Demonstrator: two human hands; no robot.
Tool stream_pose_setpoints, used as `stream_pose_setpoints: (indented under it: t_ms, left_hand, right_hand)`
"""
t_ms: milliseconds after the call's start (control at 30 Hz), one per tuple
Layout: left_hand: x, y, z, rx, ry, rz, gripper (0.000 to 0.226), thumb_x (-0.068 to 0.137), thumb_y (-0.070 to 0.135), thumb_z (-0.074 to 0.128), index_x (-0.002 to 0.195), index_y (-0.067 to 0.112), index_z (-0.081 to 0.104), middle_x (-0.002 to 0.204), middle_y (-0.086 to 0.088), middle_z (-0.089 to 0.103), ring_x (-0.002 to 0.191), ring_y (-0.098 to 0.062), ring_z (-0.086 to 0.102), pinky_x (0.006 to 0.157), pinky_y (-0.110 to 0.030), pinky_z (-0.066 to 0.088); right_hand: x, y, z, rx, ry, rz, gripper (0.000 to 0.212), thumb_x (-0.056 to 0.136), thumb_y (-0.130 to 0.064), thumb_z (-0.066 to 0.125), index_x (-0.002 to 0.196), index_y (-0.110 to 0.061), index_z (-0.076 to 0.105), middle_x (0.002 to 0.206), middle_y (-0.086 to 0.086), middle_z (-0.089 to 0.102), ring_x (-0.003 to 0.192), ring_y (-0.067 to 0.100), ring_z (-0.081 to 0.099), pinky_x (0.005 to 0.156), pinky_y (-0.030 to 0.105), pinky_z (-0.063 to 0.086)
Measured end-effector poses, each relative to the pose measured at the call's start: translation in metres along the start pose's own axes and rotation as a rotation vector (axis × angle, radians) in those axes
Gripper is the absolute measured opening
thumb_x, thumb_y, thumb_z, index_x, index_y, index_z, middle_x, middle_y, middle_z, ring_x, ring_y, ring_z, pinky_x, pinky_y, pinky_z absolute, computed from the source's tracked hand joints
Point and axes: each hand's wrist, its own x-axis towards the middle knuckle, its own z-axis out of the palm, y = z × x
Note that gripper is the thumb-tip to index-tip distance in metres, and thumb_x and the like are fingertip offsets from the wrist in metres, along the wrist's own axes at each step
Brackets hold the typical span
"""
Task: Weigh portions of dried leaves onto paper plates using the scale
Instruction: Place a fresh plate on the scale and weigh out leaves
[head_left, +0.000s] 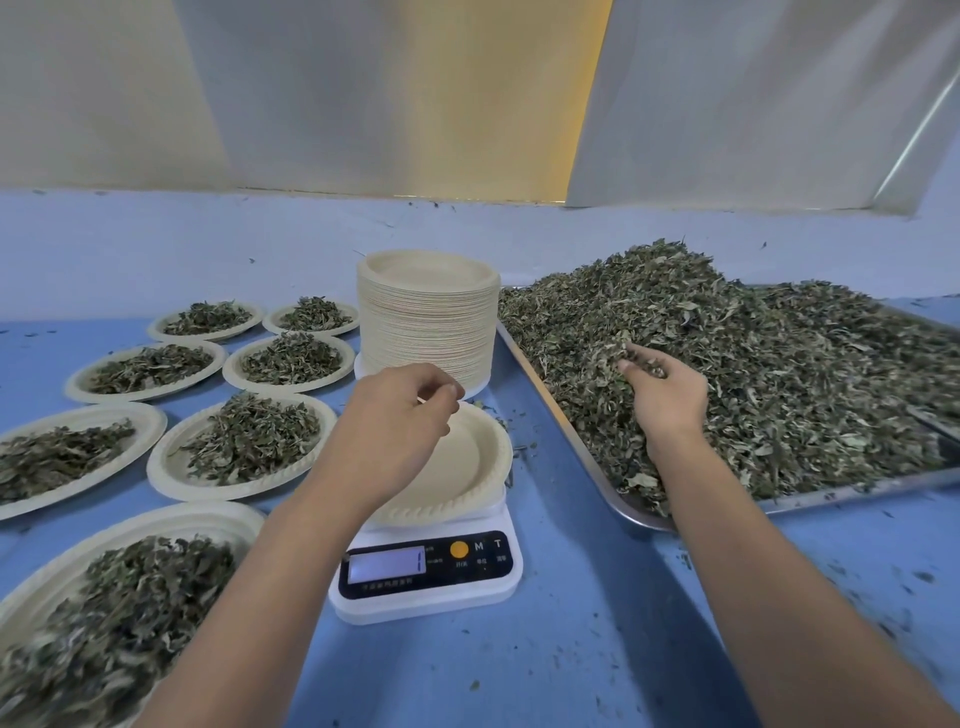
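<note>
1. this looks like a small workroom for portioning dried herbs, not a home kitchen.
2. a wide metal tray (857, 490) carries a large heap of dried leaves (779, 364).
3. a digital scale (426, 577) stands in front of a tall stack of paper plates (426, 322).
4. filled plates (158, 462) lie in rows on a blue table cover (597, 649); plain pale panels (311, 104) stand behind.
</note>
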Motion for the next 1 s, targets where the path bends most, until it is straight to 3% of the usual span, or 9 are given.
stream_pose_setpoints:
  t_ms: [167,233,300,367,467,567,700,867,1000]
  left_hand:
    - [0.001,0.001,-0.002,-0.021,0.069,-0.022,0.020,0.092,0.019,0.049,0.087,0.019,0.069,0.088,0.007,0.069,0.078,-0.008,0.065,0.073,-0.027,0.045]
    - [0.002,0.000,-0.006,-0.043,0.152,-0.061,0.020,0.092,0.017,0.049,0.087,0.017,0.069,0.088,0.006,0.070,0.084,-0.013,0.065,0.075,-0.028,0.045]
    - [0.003,-0.003,-0.011,-0.122,0.217,-0.123,0.021,0.091,0.015,0.048,0.087,0.019,0.068,0.086,0.008,0.070,0.080,-0.011,0.065,0.072,-0.026,0.047]
    - [0.005,-0.007,-0.017,-0.227,0.263,-0.178,0.023,0.091,0.014,0.046,0.087,0.019,0.068,0.083,0.009,0.069,0.070,-0.002,0.065,0.068,-0.024,0.048]
    - [0.006,-0.011,-0.026,-0.327,0.342,-0.217,0.026,0.090,0.013,0.045,0.079,0.023,0.066,0.079,0.010,0.069,0.060,0.004,0.063,0.067,-0.028,0.047]
    - [0.008,-0.012,-0.031,-0.382,0.404,-0.249,0.027,0.089,0.013,0.045,0.076,0.024,0.066,0.079,0.008,0.070,0.067,-0.004,0.065,0.069,-0.028,0.047]
    - [0.008,-0.011,-0.031,-0.413,0.405,-0.246,0.027,0.091,0.013,0.044,0.079,0.023,0.066,0.081,0.007,0.070,0.069,-0.006,0.065,0.075,-0.029,0.050]
    - [0.010,-0.011,-0.032,-0.460,0.368,-0.264,0.025,0.089,0.011,0.045,0.082,0.021,0.068,0.081,0.006,0.071,0.068,-0.007,0.066,0.071,-0.028,0.049]
    - [0.011,-0.012,-0.035,-0.501,0.361,-0.285,0.024,0.088,0.010,0.046,0.082,0.019,0.067,0.078,0.006,0.070,0.057,0.000,0.063,0.059,-0.021,0.044]
  right_hand:
    - [-0.004,-0.012,0.002,0.116,-0.027,0.013,0.022,0.087,-0.015,0.068,0.103,-0.030,0.072,0.054,-0.006,0.044,0.033,0.004,0.018,0.041,0.019,0.027]
    - [-0.011,-0.025,0.004,0.172,-0.048,0.005,0.024,0.087,-0.014,0.068,0.104,-0.030,0.071,0.063,-0.007,0.055,0.032,0.005,0.035,0.047,0.018,0.040]
    - [-0.017,-0.040,0.009,0.228,-0.074,-0.017,0.023,0.086,-0.014,0.068,0.099,-0.033,0.070,0.085,-0.013,0.065,0.071,0.014,0.067,0.072,0.027,0.055]
    - [-0.024,-0.057,0.017,0.299,-0.132,-0.030,0.024,0.085,-0.012,0.069,0.090,-0.036,0.069,0.107,-0.003,0.068,0.092,0.020,0.067,0.085,0.034,0.055]
    - [-0.043,-0.073,0.031,0.363,-0.250,-0.033,0.025,0.083,-0.013,0.072,0.079,-0.038,0.068,0.115,0.001,0.067,0.109,0.018,0.061,0.098,0.039,0.047]
    - [-0.063,-0.076,0.046,0.344,-0.413,-0.070,0.027,0.082,-0.016,0.073,0.071,-0.040,0.071,0.116,0.001,0.067,0.110,0.016,0.061,0.093,0.032,0.047]
    - [-0.084,-0.072,0.064,0.135,-0.634,-0.289,0.019,0.083,-0.014,0.072,0.091,-0.031,0.072,0.093,-0.027,0.060,0.079,-0.028,0.051,0.070,-0.007,0.036]
    - [-0.100,-0.070,0.078,-0.186,-0.780,-0.453,0.015,0.085,-0.015,0.069,0.094,-0.028,0.071,0.099,-0.012,0.068,0.096,0.003,0.060,0.084,0.013,0.044]
    - [-0.106,-0.065,0.081,-0.401,-0.855,-0.557,0.021,0.092,-0.020,0.062,0.111,-0.019,0.069,0.114,-0.004,0.067,0.108,0.010,0.056,0.081,0.019,0.037]
